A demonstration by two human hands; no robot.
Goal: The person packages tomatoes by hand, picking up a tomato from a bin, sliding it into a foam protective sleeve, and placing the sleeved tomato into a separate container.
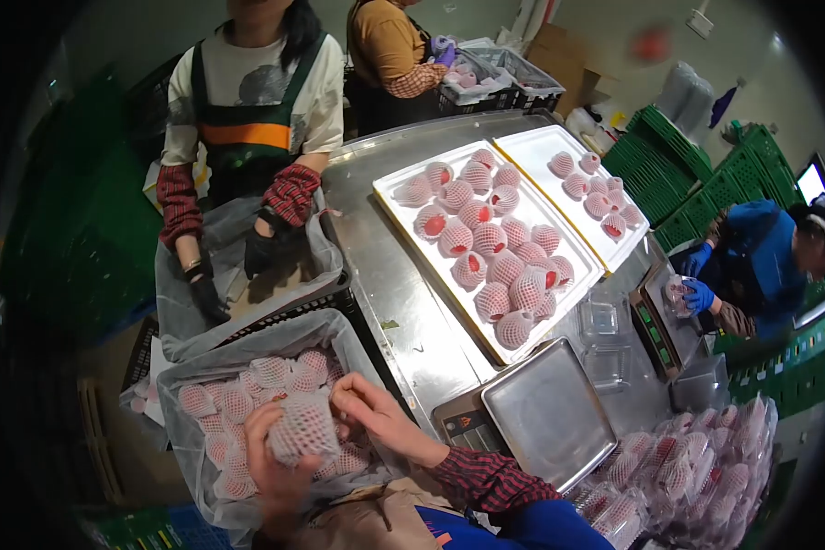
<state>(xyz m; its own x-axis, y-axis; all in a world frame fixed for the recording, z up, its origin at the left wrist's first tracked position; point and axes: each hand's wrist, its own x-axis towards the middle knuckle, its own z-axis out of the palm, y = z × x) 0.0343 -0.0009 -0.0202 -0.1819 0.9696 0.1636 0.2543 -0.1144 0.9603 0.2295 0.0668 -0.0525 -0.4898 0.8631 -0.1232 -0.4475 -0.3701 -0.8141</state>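
My left hand (275,467) is wrapped round a fruit in a white foam net (304,429), held over the lined crate (176,431). Part of this hand is smeared by motion. Close against the fruit's right side is my right hand (380,417), its thumb and fingers pinched together; what lies between them is hidden. Beneath both hands, the crate holds many netted fruits (234,403), pinkish red showing through the mesh.
Netted fruits fill part of two white trays (445,275) (559,197) on the metal table (376,293). A scale (550,412) stands right of my hands, near bagged packs (678,467). A gloved co-worker (247,128) reaches into another lined crate (183,302); blue-gloved hands (698,295) hold a clear pack.
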